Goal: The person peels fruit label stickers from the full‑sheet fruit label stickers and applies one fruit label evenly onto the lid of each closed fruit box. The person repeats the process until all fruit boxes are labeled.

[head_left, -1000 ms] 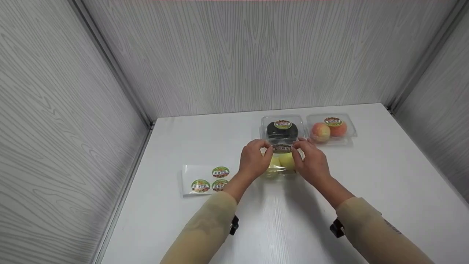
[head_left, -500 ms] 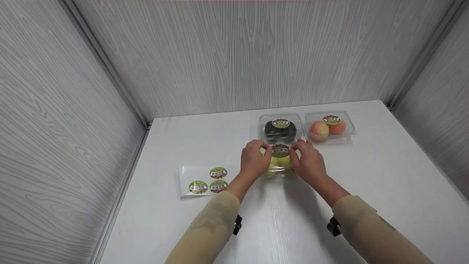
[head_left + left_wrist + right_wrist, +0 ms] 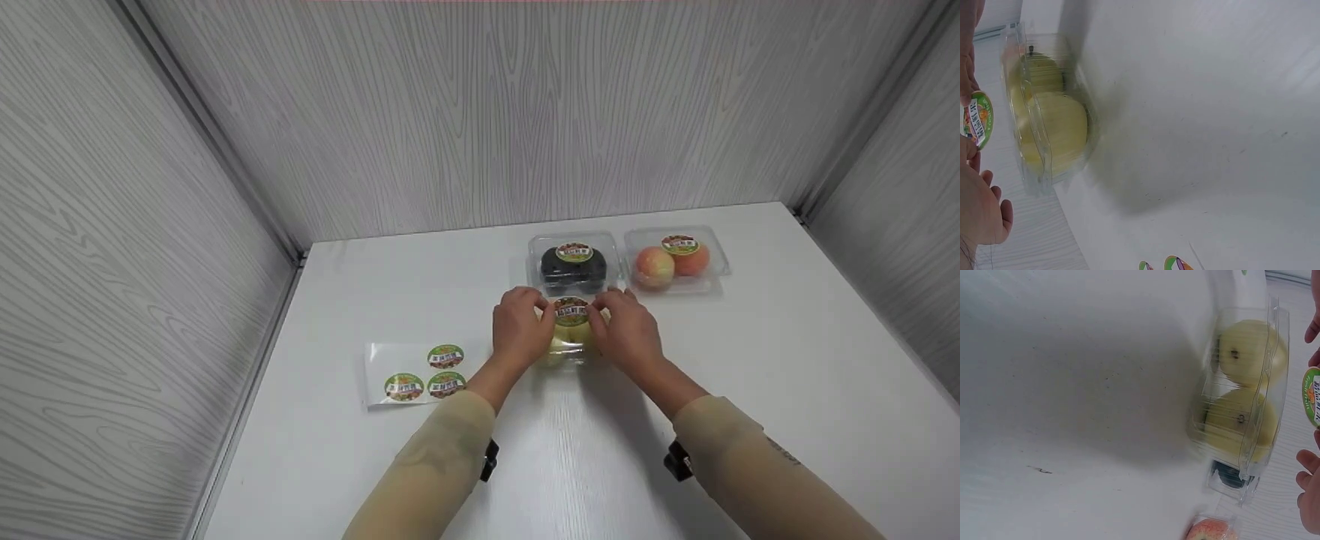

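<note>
An oval fruit sticker (image 3: 571, 311) hangs between my two hands, above the lid of a clear plastic box (image 3: 574, 358). My left hand (image 3: 519, 326) pinches the sticker's left edge between thumb and forefinger. At the opposite edge, my right hand (image 3: 628, 328) pinches it likewise. Both wrist views show a gap between the sticker (image 3: 978, 120) and the lid. Inside the closed box sit pale yellow round fruits (image 3: 1241, 422), partly covered by my hands in the head view.
Behind stands a clear box with dark fruit (image 3: 574, 268), a sticker on its lid. To its right, another stickered box holds red-and-yellow fruits (image 3: 655, 268). A white sticker sheet (image 3: 386, 358) with several oval stickers lies at left. Panelled walls (image 3: 480, 112) border the white table.
The sticker has tilted to show more of its printed face and come slightly lower and nearer over the box. My hands have drawn a little closer together, still holding it.
</note>
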Motion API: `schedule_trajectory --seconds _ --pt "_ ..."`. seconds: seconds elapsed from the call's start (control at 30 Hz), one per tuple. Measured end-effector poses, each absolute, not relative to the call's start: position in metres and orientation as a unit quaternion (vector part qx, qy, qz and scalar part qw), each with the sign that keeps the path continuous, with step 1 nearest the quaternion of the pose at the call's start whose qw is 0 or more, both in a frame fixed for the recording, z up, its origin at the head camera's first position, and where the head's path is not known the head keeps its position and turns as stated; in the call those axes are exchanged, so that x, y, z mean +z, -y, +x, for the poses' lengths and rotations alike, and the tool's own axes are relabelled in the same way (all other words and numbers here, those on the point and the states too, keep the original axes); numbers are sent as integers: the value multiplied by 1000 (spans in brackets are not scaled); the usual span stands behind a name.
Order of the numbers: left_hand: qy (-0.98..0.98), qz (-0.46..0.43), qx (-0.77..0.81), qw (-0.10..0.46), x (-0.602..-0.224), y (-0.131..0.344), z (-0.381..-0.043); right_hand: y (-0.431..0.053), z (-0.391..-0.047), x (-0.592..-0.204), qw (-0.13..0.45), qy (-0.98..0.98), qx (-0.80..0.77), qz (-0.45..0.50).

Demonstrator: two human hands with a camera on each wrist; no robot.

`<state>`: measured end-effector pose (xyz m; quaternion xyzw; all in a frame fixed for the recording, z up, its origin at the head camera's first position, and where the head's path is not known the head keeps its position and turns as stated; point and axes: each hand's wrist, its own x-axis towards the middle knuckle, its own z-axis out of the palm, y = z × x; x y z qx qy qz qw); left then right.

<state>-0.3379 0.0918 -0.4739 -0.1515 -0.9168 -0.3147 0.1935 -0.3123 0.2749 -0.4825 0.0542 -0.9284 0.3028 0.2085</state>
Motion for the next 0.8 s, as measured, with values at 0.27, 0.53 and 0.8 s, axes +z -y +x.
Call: schedule_trajectory --seconds 0.27,0.53,0.8 --pt "927 -146 -292 185 -478 -93 -341 -275 -317 -486 189 936 293 52" --pt "933 -140 -293 158 -475 -94 -345 -276 -319 -486 185 937 291 58" --pt "932 -137 -297 153 -478 -96 -345 -277 -319 -489 179 941 280 58"
